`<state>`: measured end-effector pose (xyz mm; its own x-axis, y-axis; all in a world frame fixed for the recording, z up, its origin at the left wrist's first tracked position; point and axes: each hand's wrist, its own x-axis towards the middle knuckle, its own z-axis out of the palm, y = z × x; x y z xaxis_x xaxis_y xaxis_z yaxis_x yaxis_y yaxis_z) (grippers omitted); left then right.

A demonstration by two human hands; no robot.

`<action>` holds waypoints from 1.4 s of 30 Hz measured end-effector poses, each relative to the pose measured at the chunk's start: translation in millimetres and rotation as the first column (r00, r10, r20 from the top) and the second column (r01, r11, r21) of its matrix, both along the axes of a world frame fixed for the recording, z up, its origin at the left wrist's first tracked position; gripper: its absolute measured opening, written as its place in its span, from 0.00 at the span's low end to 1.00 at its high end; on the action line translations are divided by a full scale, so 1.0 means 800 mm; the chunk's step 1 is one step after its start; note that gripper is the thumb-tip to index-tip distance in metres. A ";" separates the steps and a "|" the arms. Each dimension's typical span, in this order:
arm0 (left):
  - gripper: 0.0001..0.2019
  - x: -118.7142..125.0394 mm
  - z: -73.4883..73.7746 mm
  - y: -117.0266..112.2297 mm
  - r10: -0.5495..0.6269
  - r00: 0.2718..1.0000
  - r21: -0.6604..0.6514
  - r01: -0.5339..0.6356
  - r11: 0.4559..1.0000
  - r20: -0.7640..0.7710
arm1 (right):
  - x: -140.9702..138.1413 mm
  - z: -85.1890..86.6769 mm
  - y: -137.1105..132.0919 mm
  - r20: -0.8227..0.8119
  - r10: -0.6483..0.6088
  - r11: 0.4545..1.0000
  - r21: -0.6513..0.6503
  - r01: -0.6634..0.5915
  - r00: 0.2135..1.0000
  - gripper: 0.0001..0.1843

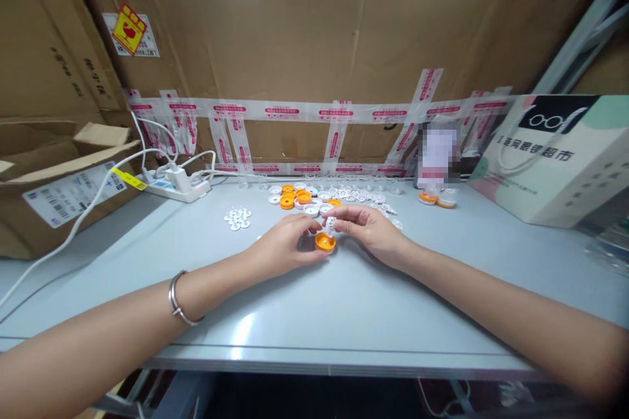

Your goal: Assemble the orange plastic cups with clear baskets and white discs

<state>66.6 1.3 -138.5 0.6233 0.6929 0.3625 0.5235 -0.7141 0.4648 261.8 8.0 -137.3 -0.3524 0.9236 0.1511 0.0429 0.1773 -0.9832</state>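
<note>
L hand [282,242] holds org. cup [325,245] at its left side, narrow grip. R hand [372,230] pinches wht. part [330,226] just above cup's far rim; part-cup contact: can't tell. Cup sits btwn hands.

Room for us along the near desk [373,314]; up front, orange cup [325,245] and white piece [331,226] plug the gap between our left hand [285,241] and right hand [377,230], round caps [304,197] crowd just beyond, a cardboard wall [295,33] shuts off the back, the paper bag [540,190] guards our right.
</note>
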 end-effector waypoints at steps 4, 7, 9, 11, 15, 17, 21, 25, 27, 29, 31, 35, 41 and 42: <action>0.12 0.004 0.000 0.000 -0.011 1.000 -0.002 0.011 1.000 0.003 | -0.004 0.003 -0.005 0.136 0.025 0.999 0.045 -0.031 0.990 0.10; 0.12 0.006 -0.001 0.000 -0.009 1.000 -0.007 0.009 1.000 0.019 | -0.005 0.003 -0.005 0.165 0.021 0.998 0.061 -0.032 0.986 0.10; 0.12 0.006 -0.002 0.001 -0.004 0.999 -0.026 0.004 1.000 0.032 | -0.005 0.003 -0.005 0.166 0.016 0.997 0.066 -0.027 0.986 0.10; 0.12 0.007 -0.003 0.002 0.004 0.999 -0.053 -0.002 0.999 0.043 | -0.005 0.002 -0.005 0.170 0.012 0.997 0.072 -0.024 0.985 0.10; 0.13 0.007 -0.004 0.004 0.021 0.998 -0.086 -0.015 0.996 0.065 | -0.006 0.002 -0.006 0.187 0.005 0.996 0.088 -0.022 0.982 0.10; 0.13 0.007 -0.006 0.005 0.033 0.997 -0.099 -0.026 0.995 0.070 | -0.007 0.002 -0.007 0.197 0.001 0.994 0.103 -0.022 0.980 0.10; 0.12 0.006 -0.009 0.006 0.041 0.996 -0.129 -0.030 0.991 0.082 | -0.006 0.002 -0.007 0.221 -0.023 0.991 0.136 -0.008 0.975 0.09; 0.13 0.006 -0.011 0.007 0.037 0.995 -0.143 -0.024 0.990 0.088 | -0.006 0.002 -0.006 0.261 -0.027 0.987 0.160 -0.016 0.965 0.09; 0.13 0.006 -0.012 0.008 0.039 0.995 -0.141 -0.026 0.990 0.091 | -0.005 0.002 -0.006 0.278 -0.031 0.982 0.186 -0.022 0.960 0.09; 0.13 0.006 -0.012 0.009 0.038 0.995 -0.141 -0.025 0.990 0.092 | -0.004 0.002 -0.006 0.287 -0.038 0.977 0.214 -0.026 0.957 0.09; 0.13 0.006 -0.012 0.009 0.035 0.995 -0.143 -0.022 0.989 0.090 | -0.004 0.002 -0.007 0.296 -0.049 0.971 0.239 -0.024 0.954 0.07; 0.13 0.006 -0.011 0.009 0.030 0.996 -0.148 -0.017 0.989 0.083 | -0.005 0.002 -0.007 0.295 -0.042 0.973 0.229 -0.028 0.955 0.07; 0.13 0.006 -0.008 0.007 0.007 0.997 -0.135 0.003 0.991 0.074 | -0.008 0.004 -0.007 0.286 0.002 0.979 0.196 -0.060 0.958 0.08; 0.13 0.006 -0.007 0.007 0.002 0.997 -0.136 0.008 0.991 0.073 | -0.008 0.004 -0.008 0.288 -0.001 0.978 0.198 -0.058 0.958 0.08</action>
<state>71.0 6.7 -144.5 0.6009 0.7370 0.3095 0.4829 -0.6432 0.5942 255.7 1.8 -134.1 -0.4340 0.8729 0.2231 0.3083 0.3766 -0.8736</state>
